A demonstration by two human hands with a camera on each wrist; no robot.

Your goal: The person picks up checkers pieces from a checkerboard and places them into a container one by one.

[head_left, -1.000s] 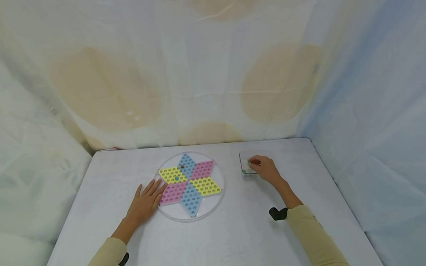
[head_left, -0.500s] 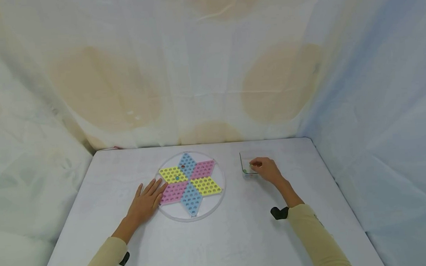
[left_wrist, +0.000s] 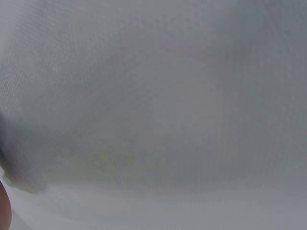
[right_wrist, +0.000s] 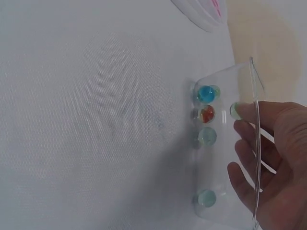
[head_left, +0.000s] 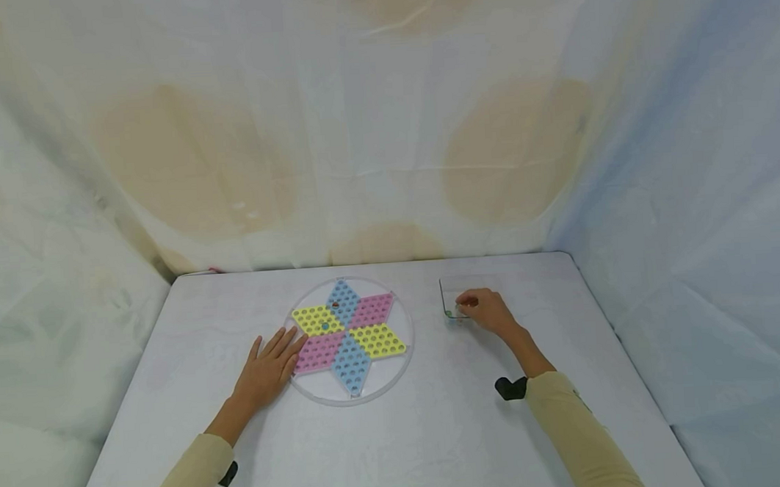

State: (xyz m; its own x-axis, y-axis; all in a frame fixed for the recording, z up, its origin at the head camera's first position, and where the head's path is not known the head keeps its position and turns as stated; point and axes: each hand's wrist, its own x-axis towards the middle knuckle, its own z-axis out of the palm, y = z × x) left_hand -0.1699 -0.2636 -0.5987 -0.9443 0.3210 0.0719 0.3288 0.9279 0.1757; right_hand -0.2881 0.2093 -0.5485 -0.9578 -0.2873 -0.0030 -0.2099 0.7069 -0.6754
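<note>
My right hand [head_left: 488,310] is down inside the clear box [right_wrist: 225,91] on the right side of the table [head_left: 406,434], fingertips [right_wrist: 244,112] closing on a pale green marble [right_wrist: 234,110], with a blue marble [right_wrist: 206,93], a red one [right_wrist: 207,114] and two pale ones lying loose against the box's wall just beside them. My left hand [head_left: 267,371] lies flat and relaxed, holding nothing, fingers touching the rim of the round star board [head_left: 349,339], well apart from the box.
</note>
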